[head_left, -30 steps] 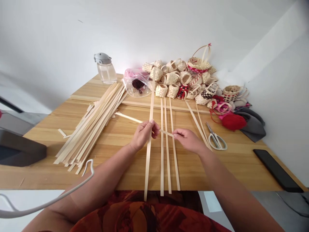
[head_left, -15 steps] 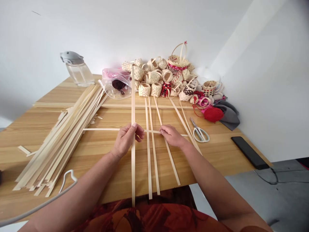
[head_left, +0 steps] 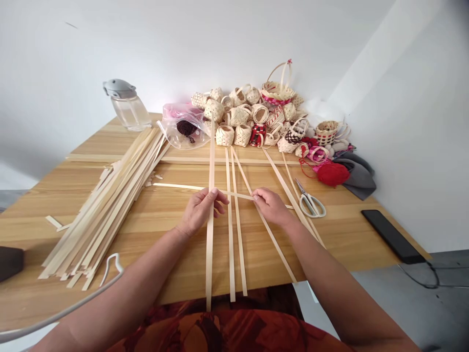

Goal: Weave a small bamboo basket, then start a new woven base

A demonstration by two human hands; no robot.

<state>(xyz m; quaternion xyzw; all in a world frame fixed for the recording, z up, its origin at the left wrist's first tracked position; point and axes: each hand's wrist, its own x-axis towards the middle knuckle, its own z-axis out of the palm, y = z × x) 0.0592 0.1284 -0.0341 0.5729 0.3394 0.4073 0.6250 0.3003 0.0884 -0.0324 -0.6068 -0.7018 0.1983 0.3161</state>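
My left hand (head_left: 201, 210) is closed on a long, upright-lying wooden strip (head_left: 209, 254), with the thumb on top of it. A thinner crosswise strip (head_left: 178, 186) passes at this hand and runs on to my right hand (head_left: 271, 206), whose fingertips pinch it. Its far right end shows beyond that hand. Between and beneath the hands lie two near-parallel strips (head_left: 231, 244). A slanting strip (head_left: 274, 237) runs under the right fingers. Farther right, two more strips (head_left: 284, 176) pass beneath the right forearm.
A thick pile of strips (head_left: 106, 205) lies left. Small woven baskets (head_left: 242, 135) crowd the back beside a plastic bag (head_left: 183, 132) and bottle (head_left: 129, 110). Scissors (head_left: 311, 205), red yarn (head_left: 332, 174) and a phone (head_left: 392, 235) sit right. A white cable (head_left: 66, 310) crosses the front left.
The crosswise strip has shifted right and now tilts, its left end farther back. The slanting strip's near end has swung right. The whole view has turned slightly left.
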